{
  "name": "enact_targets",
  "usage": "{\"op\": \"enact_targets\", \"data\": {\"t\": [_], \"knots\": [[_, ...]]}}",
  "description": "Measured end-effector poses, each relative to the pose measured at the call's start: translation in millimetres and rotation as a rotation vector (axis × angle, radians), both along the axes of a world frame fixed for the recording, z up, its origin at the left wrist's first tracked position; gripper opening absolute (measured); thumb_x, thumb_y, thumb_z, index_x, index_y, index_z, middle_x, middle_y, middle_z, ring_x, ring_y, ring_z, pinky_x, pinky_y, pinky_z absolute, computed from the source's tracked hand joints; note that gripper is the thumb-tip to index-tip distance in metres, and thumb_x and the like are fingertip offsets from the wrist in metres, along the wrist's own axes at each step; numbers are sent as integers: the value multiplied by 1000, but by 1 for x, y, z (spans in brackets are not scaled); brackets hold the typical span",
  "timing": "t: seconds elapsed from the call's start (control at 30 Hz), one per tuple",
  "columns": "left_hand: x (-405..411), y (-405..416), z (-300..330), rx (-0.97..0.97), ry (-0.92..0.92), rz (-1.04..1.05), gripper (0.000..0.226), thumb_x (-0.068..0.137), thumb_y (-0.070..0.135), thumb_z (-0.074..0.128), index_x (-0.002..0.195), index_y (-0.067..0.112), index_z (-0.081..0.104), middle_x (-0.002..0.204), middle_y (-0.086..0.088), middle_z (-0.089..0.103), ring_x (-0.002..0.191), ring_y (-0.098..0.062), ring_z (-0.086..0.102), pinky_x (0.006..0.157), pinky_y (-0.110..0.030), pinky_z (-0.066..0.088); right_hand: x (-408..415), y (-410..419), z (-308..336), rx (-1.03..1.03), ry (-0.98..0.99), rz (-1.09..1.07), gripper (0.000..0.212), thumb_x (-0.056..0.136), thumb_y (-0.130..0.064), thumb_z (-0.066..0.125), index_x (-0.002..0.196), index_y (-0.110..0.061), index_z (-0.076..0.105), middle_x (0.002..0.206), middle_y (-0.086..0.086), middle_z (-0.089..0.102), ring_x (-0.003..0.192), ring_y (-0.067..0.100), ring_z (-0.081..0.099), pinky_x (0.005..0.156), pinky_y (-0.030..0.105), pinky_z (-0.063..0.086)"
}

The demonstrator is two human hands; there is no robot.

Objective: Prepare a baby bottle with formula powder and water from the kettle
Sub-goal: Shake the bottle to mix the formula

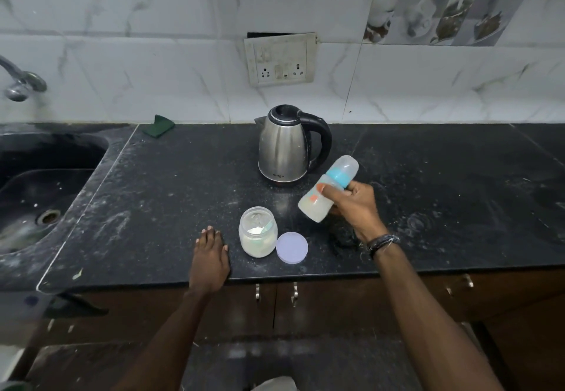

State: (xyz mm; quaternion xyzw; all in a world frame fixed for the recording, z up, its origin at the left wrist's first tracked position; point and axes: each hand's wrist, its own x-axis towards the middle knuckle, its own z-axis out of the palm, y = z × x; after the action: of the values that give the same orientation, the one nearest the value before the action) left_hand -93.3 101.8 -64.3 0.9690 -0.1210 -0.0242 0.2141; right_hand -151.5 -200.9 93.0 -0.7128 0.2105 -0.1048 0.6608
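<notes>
My right hand grips a baby bottle with a blue collar and clear cap, tilted above the counter with its cap up and to the right; cloudy whitish liquid fills its lower part. A steel kettle with a black handle and closed lid stands behind it. An open glass jar of formula powder with a pale scoop inside sits near the front edge, its lilac lid lying flat beside it on the right. My left hand rests flat on the counter, fingers straight, just left of the jar.
The black stone counter is dusted with powder. A dark sink lies at the left under a tap. A green scrub pad leans at the wall. A socket panel is behind the kettle. Cabinet doors below.
</notes>
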Motion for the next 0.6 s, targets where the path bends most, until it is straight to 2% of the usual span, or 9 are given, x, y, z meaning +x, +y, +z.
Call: {"op": "enact_targets", "data": {"t": [0.07, 0.1, 0.2, 0.23, 0.3, 0.37, 0.47, 0.53, 0.6], "knots": [[0, 0, 1, -2, -6, 0, 50, 102, 22, 33, 143, -6, 40, 155, -26, 30, 147, -39, 24, 123, -46, 16, -1, 1, 5, -95, 96, 83, 33, 66, -22, 90, 92, -19, 71, 87, -4, 77, 80, 8, 74, 69, 24, 60], [1, 0, 0, -6, -15, -3, 49, 102, 20, 34, 143, -5, 39, 156, -25, 30, 147, -38, 23, 123, -46, 16, -2, 0, 5, -98, 107, 119, 33, 65, -22, 91, 91, -20, 72, 86, -4, 77, 79, 7, 74, 66, 20, 59], [1, 0, -1, -13, -19, -5, 48, 102, 19, 36, 144, -5, 39, 156, -25, 30, 147, -38, 23, 123, -46, 16, -2, -1, -2, 8, 1, 36, 34, 71, -15, 87, 101, -7, 72, 96, 10, 77, 85, 17, 75, 69, 30, 61], [1, 0, -2, -11, -13, -4, 47, 102, 18, 38, 144, -5, 39, 156, -25, 30, 147, -38, 23, 123, -46, 16, -1, -1, -1, 7, -4, -2, 37, 71, -16, 87, 103, -6, 72, 95, 9, 77, 85, 17, 75, 71, 32, 62], [1, 1, -1, -15, -16, -2, 47, 102, 19, 38, 143, -5, 40, 155, -25, 31, 147, -38, 24, 122, -46, 16, -1, 0, 0, -66, 67, 58, 36, 66, -18, 91, 97, -10, 74, 89, 2, 77, 80, 12, 75, 68, 27, 61], [1, 0, 1, -24, -31, -7, 54, 99, 25, 31, 142, -6, 42, 154, -27, 32, 146, -40, 26, 122, -47, 18, -3, -1, -2, -47, 63, 101, 32, 66, -17, 90, 94, -11, 74, 91, 7, 78, 81, 14, 75, 63, 25, 59], [-1, -1, 2, -10, -27, -12, 60, 95, 28, 26, 141, -6, 42, 154, -27, 33, 146, -40, 26, 122, -47, 18, -2, -2, -3, -13, -6, -26, 34, 67, -20, 90, 95, -9, 73, 93, 10, 77, 81, 18, 76, 62, 30, 60], [0, 0, 2, -5, -24, -10, 57, 97, 27, 27, 142, -6, 41, 154, -26, 32, 147, -39, 25, 122, -47, 17, -1, -2, 1, -102, 47, 37, 41, 61, -25, 93, 94, -10, 74, 90, 5, 78, 81, 16, 75, 66, 32, 61], [1, -1, 1, -7, -33, -11, 57, 97, 27, 28, 142, -6, 41, 154, -26, 31, 147, -39, 25, 122, -46, 16, -2, 0, 1, -91, 36, 84, 42, 59, -26, 92, 95, -10, 75, 92, 6, 78, 83, 18, 76, 68, 33, 62]]}}
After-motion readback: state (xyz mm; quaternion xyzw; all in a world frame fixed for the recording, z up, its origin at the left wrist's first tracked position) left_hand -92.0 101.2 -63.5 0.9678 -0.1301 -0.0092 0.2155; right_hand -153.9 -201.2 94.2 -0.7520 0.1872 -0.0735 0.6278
